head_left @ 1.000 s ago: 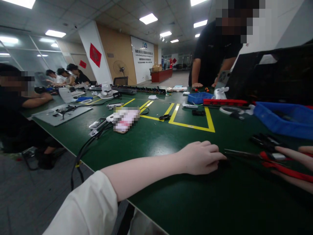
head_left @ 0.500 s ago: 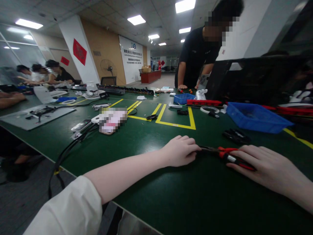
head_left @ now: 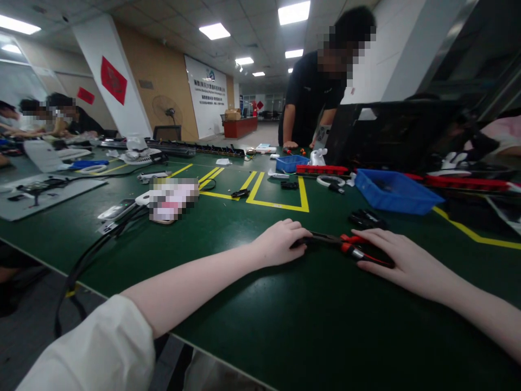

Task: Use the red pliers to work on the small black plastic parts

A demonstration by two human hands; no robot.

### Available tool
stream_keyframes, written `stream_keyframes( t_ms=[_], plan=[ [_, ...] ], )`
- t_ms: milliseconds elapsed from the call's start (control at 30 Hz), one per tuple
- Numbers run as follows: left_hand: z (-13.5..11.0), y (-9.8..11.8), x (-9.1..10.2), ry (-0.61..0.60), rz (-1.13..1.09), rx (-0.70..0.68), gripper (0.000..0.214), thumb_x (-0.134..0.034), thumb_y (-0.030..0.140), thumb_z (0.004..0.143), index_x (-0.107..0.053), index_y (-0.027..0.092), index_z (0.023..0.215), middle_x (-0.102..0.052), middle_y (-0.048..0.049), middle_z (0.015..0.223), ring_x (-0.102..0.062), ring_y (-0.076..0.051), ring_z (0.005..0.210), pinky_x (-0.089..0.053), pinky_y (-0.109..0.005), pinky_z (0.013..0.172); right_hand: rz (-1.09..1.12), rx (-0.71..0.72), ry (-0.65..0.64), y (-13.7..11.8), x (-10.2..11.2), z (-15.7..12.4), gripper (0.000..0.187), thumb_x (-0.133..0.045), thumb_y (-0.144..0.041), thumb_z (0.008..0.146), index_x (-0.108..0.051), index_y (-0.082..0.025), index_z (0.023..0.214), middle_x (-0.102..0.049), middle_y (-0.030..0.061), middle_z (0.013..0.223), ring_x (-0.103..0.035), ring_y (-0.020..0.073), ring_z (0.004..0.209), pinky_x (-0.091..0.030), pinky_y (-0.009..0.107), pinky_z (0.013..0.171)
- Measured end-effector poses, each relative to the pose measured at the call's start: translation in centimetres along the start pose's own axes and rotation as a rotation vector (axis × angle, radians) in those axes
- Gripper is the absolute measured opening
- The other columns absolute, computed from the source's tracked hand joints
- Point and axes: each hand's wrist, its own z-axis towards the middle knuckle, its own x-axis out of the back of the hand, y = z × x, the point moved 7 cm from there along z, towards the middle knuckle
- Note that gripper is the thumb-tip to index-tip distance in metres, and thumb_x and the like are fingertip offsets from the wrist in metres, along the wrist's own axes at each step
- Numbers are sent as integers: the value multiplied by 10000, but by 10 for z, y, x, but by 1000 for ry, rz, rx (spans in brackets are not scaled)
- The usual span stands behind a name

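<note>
Red-handled pliers [head_left: 344, 244] lie on the green table [head_left: 252, 304] between my hands. My left hand [head_left: 280, 244] rests on the table with its fingers curled, fingertips pinched at the pliers' dark nose end; anything it holds there is hidden. My right hand [head_left: 396, 258] lies over the red handles, fingers bent around them. A small black part [head_left: 366, 219] sits just behind the pliers.
A blue bin [head_left: 393, 191] stands behind my right hand, with a black case [head_left: 391, 130] beyond. Yellow tape [head_left: 277, 203] marks a rectangle mid-table. A person in black [head_left: 309, 98] leans on the far edge. Cables [head_left: 106, 239] and a phone lie left; seated people work far left.
The view has swung right and my right hand has come fully into sight over the pliers' handles. My left hand stays at the nose end.
</note>
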Motion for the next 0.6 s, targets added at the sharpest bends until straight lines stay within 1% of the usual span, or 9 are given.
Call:
stream_keyframes(
  t_ms=[67,167,300,400,500,567,600],
  plan=[
    [0,-6,1,5,-9,38,304,-609,186,973,-665,130,1266,-694,-87,1089,-625,-207,1021,-540,-349,952,1,-6,-3,-3,2,-2,688,-555,-704,930,-627,-218,1411,-646,174,1415,-644,348,1250,-527,508,1057],
    [0,-13,2,16,-39,85,313,-632,185,960,-654,143,1270,-685,-73,1093,-612,-202,1033,-538,-347,958,-44,15,3,-9,5,-4,707,-534,-692,945,-620,-173,1418,-639,204,1390,-648,353,1214,-536,502,1034],
    [-1,-15,3,31,-99,85,341,-639,172,954,-637,127,1292,-674,-77,1115,-610,-196,1053,-540,-338,950,-132,35,89,-17,11,-6,703,-530,-672,948,-642,-116,1363,-652,227,1307,-661,355,1138,-560,489,959],
    [-2,-14,2,37,-125,88,360,-646,153,939,-632,115,1296,-671,-87,1119,-615,-202,1058,-543,-352,957,-204,99,193,-22,15,-8,622,-520,-621,974,-654,-101,1288,-659,222,1245,-678,326,1065,-573,443,888],
    [-1,-16,1,50,-143,97,360,-651,145,929,-635,132,1288,-674,-83,1104,-624,-207,1046,-544,-367,961,-304,242,384,-31,23,-13,567,-536,-607,969,-656,-108,1211,-683,196,1145,-696,306,935,-579,426,782],
    [-1,-18,0,61,-157,95,344,-648,133,927,-639,135,1271,-676,-78,1086,-627,-207,1035,-542,-369,957,-349,329,503,-37,29,-18,537,-567,-571,963,-646,-99,1207,-691,190,1102,-693,302,880,-572,423,740],
    [-1,-19,-1,65,-163,93,341,-649,125,923,-638,134,1265,-678,-74,1075,-626,-207,1029,-541,-369,953,-355,359,538,-40,32,-19,521,-584,-540,962,-640,-89,1216,-691,195,1097,-692,304,876,-569,425,738]
  ],
)
